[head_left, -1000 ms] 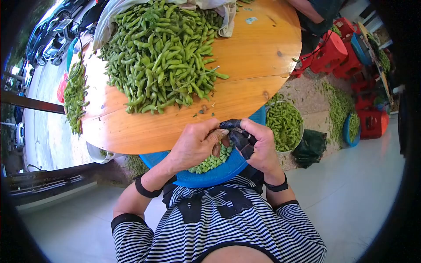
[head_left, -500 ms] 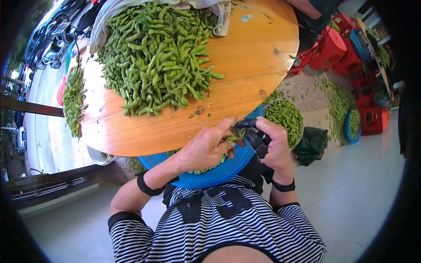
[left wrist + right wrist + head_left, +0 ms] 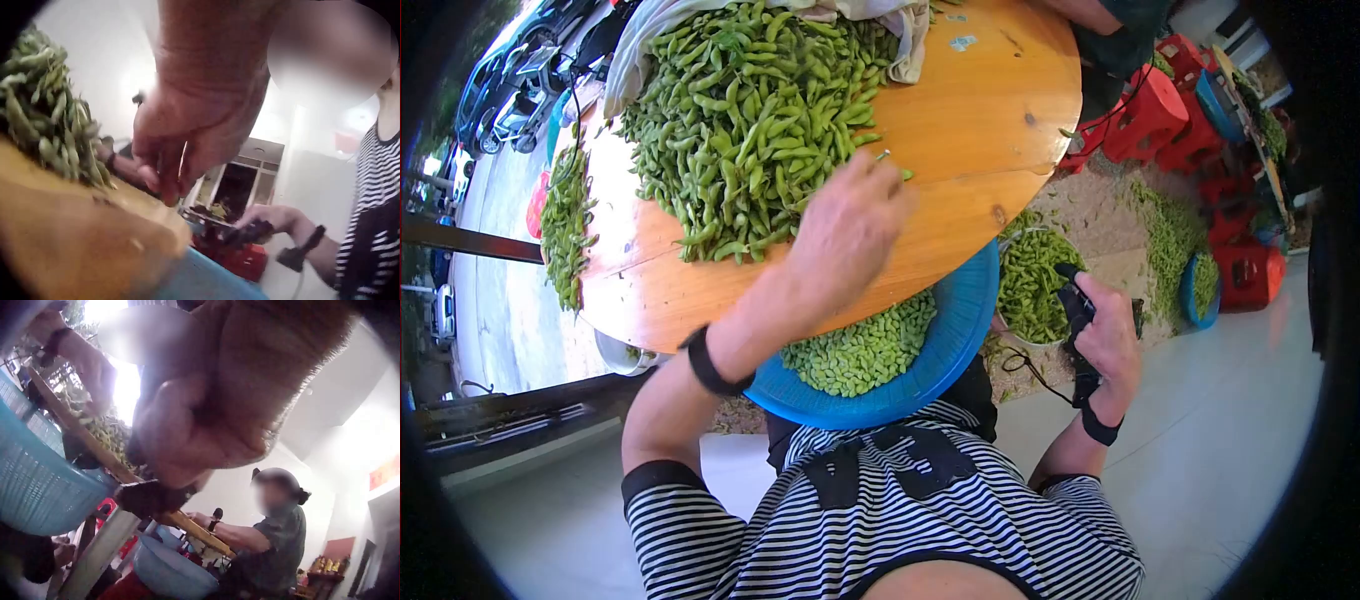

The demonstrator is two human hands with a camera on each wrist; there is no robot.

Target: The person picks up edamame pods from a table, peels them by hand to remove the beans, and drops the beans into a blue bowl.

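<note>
My left hand, blurred, is over the wooden table at the right edge of a big pile of green soybean pods. In the left wrist view its fingers hang down, loosely bent, with nothing seen between them. My right hand, with black coverings on its fingers, is out to the right beside a pale bucket of pods. No pod shows in it. Between the hands, at my lap, a blue basket holds shelled green beans, partly under the table edge.
The round wooden table fills the front, with a cloth behind the pile. More pods lie along its left edge. Red stools and a blue basin stand at right. Another person sits across the table.
Both hands were together over the basket, working on a pod. They have since parted: the left moved forward to the pile, the right moved out to the right beside the bucket.
</note>
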